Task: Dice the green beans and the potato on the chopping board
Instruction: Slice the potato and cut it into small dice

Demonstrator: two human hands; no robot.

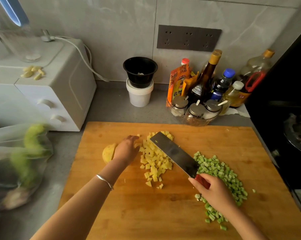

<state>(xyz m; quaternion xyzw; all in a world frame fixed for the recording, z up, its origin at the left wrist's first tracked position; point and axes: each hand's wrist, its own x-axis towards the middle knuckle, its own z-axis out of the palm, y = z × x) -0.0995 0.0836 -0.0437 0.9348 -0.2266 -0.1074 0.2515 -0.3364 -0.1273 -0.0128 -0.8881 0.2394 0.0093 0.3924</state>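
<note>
Right hand point(213, 191), fingers curled round cleaver point(174, 154) handle — left hand point(127, 149), fingers outstretched, at potato dice point(156, 163)

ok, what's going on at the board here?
A person is dicing on the chopping board. The right hand holds the cleaver by its red handle, with the blade angled between the potato dice and the green bean pieces. The left hand touches the potato dice with straight fingers, and an uncut potato chunk sits beside it. The beans look fully diced; the potato is not yet.
</note>
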